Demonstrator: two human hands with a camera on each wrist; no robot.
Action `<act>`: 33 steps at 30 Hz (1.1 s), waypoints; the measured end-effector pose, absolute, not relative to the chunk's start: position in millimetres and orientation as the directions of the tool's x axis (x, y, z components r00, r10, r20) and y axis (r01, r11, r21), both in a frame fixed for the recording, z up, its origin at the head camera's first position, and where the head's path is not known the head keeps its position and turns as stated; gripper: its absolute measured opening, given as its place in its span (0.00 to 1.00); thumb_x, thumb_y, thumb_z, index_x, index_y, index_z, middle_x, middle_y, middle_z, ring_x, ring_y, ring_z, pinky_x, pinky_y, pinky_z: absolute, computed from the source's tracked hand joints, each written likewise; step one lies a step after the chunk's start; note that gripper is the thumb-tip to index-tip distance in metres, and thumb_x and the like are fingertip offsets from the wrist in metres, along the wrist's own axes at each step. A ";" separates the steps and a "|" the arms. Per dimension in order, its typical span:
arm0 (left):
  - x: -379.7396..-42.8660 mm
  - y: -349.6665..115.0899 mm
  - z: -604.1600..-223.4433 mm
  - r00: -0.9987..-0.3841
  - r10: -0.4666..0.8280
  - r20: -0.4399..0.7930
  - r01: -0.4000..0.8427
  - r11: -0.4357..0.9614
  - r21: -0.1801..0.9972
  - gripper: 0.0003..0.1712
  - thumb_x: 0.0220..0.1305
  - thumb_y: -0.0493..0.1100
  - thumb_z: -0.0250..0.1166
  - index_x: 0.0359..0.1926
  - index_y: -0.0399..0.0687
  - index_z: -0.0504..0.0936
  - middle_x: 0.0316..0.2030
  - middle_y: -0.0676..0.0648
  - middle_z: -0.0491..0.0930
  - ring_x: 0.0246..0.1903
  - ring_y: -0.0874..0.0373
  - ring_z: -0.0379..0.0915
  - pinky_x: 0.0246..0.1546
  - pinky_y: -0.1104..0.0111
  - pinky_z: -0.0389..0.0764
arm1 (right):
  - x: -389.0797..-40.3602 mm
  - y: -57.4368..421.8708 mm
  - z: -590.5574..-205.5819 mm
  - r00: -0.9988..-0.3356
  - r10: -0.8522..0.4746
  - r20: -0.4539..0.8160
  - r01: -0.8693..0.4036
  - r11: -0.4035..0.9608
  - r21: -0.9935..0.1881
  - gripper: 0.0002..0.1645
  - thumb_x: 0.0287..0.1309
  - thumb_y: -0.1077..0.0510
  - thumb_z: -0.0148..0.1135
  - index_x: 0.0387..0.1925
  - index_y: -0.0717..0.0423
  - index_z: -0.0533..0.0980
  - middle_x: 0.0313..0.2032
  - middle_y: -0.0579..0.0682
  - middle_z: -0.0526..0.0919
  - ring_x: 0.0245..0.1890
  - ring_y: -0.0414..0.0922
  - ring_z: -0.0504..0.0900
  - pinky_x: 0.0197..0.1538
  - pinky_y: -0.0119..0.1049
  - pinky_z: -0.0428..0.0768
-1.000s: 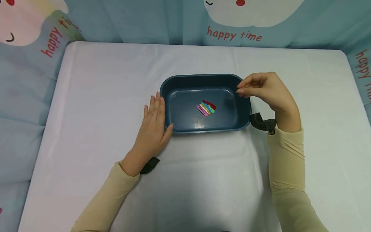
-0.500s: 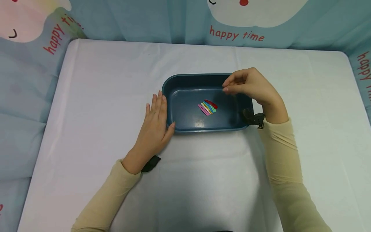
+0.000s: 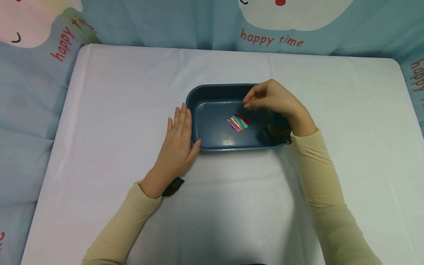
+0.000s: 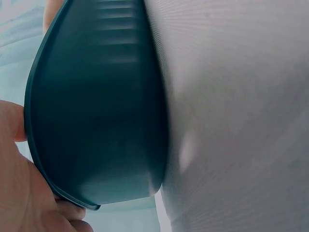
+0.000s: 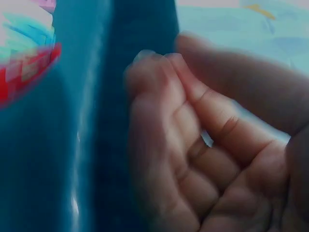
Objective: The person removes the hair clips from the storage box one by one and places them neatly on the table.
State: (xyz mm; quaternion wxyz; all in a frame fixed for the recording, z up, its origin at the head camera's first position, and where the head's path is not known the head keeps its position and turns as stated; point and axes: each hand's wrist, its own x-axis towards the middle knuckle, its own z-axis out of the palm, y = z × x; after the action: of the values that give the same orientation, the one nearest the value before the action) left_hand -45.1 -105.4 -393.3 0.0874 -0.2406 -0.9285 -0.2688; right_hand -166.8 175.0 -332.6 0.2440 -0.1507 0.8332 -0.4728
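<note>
A dark blue-green plastic bin (image 3: pixel 212 144) lies lengthwise on the white-covered table. On its floor, several snap hair clips (image 3: pixel 237 122) in pink, yellow, blue, green and red lie side by side in a small fan. My left hand (image 3: pixel 175 145) rests with straight fingers along the bin's left end, thumb at the front rim. In the left wrist view that hand meets the rim above the bin's outer wall (image 4: pixel 101 96). My right hand (image 3: pixel 273 99) hangs over the right half of the bin, fingers loosely bent and holding nothing. Its fingertips are just above and behind the red hair clip (image 5: pixel 29 72).
White cloth (image 3: pixel 126 92) covers the table around the bin. Blue curtains (image 3: pixel 159 25) printed with cartoon shapes and red lettering hang behind and beside the table. A black wrist camera (image 3: pixel 279 133) on the right arm overlaps the bin's right end.
My right hand has moved left from the bin's right rim to over the inside, close to the hair clips. My left hand stays against the left end; the clips lie as before.
</note>
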 end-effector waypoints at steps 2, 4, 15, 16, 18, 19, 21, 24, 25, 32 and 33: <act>-45.1 -105.0 -393.3 -0.871 0.400 0.287 0.491 0.740 0.460 0.41 0.68 0.47 0.48 0.71 0.27 0.42 0.72 0.35 0.36 0.71 0.43 0.30 0.66 0.45 0.40 | -167.7 173.3 -334.4 -0.828 -0.489 -0.273 -0.020 0.513 -0.858 0.07 0.56 0.66 0.63 0.35 0.70 0.80 0.28 0.50 0.84 0.31 0.52 0.80 0.36 0.31 0.78; -45.2 -104.6 -393.0 -0.872 0.399 0.284 0.489 0.741 0.460 0.41 0.67 0.46 0.48 0.71 0.27 0.42 0.72 0.34 0.37 0.71 0.44 0.29 0.66 0.45 0.40 | -168.5 172.2 -336.0 -0.821 -0.495 -0.283 -0.018 0.519 -0.855 0.07 0.56 0.66 0.63 0.34 0.70 0.80 0.28 0.51 0.84 0.31 0.52 0.80 0.36 0.33 0.78; -44.9 -103.0 -391.4 -0.873 0.400 0.279 0.487 0.742 0.462 0.41 0.68 0.47 0.47 0.70 0.26 0.42 0.72 0.33 0.37 0.70 0.38 0.34 0.66 0.46 0.38 | -174.9 172.7 -347.7 -0.784 -0.500 -0.368 0.007 0.585 -0.811 0.06 0.56 0.67 0.62 0.34 0.69 0.80 0.28 0.52 0.85 0.28 0.45 0.81 0.34 0.34 0.77; -44.9 -103.1 -391.4 -0.874 0.399 0.278 0.486 0.742 0.461 0.41 0.68 0.47 0.47 0.70 0.26 0.42 0.72 0.33 0.37 0.70 0.38 0.34 0.66 0.47 0.38 | -175.6 172.6 -349.1 -0.779 -0.501 -0.377 0.007 0.593 -0.805 0.05 0.56 0.68 0.62 0.34 0.68 0.80 0.28 0.52 0.85 0.28 0.44 0.81 0.34 0.34 0.78; -44.9 -103.3 -391.4 -0.875 0.398 0.277 0.484 0.743 0.461 0.41 0.68 0.47 0.47 0.70 0.26 0.42 0.72 0.33 0.37 0.70 0.38 0.34 0.66 0.47 0.37 | -176.8 172.0 -351.9 -0.768 -0.504 -0.395 0.009 0.608 -0.794 0.05 0.55 0.68 0.62 0.33 0.68 0.80 0.28 0.52 0.85 0.28 0.44 0.81 0.33 0.33 0.78; -44.9 -103.6 -391.3 -0.875 0.397 0.276 0.483 0.744 0.461 0.41 0.68 0.47 0.47 0.70 0.26 0.42 0.72 0.33 0.37 0.70 0.38 0.34 0.66 0.47 0.37 | -177.4 171.3 -352.8 -0.763 -0.506 -0.402 0.006 0.617 -0.787 0.05 0.54 0.68 0.63 0.33 0.68 0.80 0.28 0.52 0.85 0.28 0.43 0.81 0.33 0.32 0.77; -45.1 -104.1 -391.2 -0.876 0.396 0.275 0.481 0.746 0.461 0.41 0.68 0.47 0.46 0.70 0.27 0.41 0.72 0.33 0.37 0.70 0.38 0.34 0.66 0.46 0.38 | -178.4 169.9 -354.9 -0.758 -0.503 -0.416 0.003 0.634 -0.773 0.05 0.53 0.68 0.63 0.32 0.68 0.80 0.27 0.52 0.85 0.27 0.42 0.80 0.33 0.32 0.77; -45.3 -104.6 -391.3 -0.877 0.395 0.274 0.480 0.745 0.462 0.41 0.68 0.47 0.46 0.70 0.27 0.41 0.72 0.33 0.37 0.71 0.39 0.32 0.66 0.45 0.39 | -179.1 168.0 -355.9 -0.754 -0.494 -0.434 0.002 0.659 -0.752 0.06 0.52 0.67 0.65 0.32 0.69 0.80 0.26 0.51 0.84 0.26 0.41 0.80 0.32 0.31 0.77; -45.4 -104.6 -391.3 -0.877 0.395 0.274 0.480 0.745 0.463 0.41 0.68 0.47 0.46 0.70 0.27 0.41 0.72 0.33 0.37 0.71 0.40 0.31 0.66 0.45 0.39 | -179.2 167.7 -356.0 -0.754 -0.488 -0.440 0.002 0.668 -0.744 0.06 0.52 0.67 0.65 0.32 0.69 0.80 0.26 0.51 0.84 0.26 0.41 0.79 0.32 0.31 0.77; -45.4 -103.9 -391.7 -0.874 0.398 0.279 0.486 0.740 0.465 0.41 0.68 0.47 0.47 0.70 0.27 0.42 0.72 0.33 0.37 0.72 0.46 0.27 0.66 0.44 0.39 | -178.9 167.2 -356.0 -0.754 -0.447 -0.482 -0.005 0.737 -0.676 0.06 0.52 0.65 0.67 0.31 0.66 0.80 0.26 0.51 0.83 0.26 0.42 0.77 0.32 0.32 0.75; -45.3 -103.8 -391.7 -0.873 0.399 0.280 0.487 0.739 0.466 0.41 0.68 0.47 0.47 0.70 0.26 0.42 0.72 0.33 0.38 0.72 0.45 0.27 0.66 0.44 0.39 | -178.7 167.2 -355.9 -0.754 -0.444 -0.484 -0.008 0.743 -0.669 0.06 0.51 0.65 0.68 0.31 0.66 0.80 0.26 0.51 0.83 0.26 0.42 0.77 0.32 0.32 0.75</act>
State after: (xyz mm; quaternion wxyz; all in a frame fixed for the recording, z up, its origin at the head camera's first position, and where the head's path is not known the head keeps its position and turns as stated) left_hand -45.3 -103.8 -391.7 0.0812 -0.2385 -0.9289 -0.2715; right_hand -178.7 167.2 -355.9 0.3260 -0.1289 0.8748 -0.3344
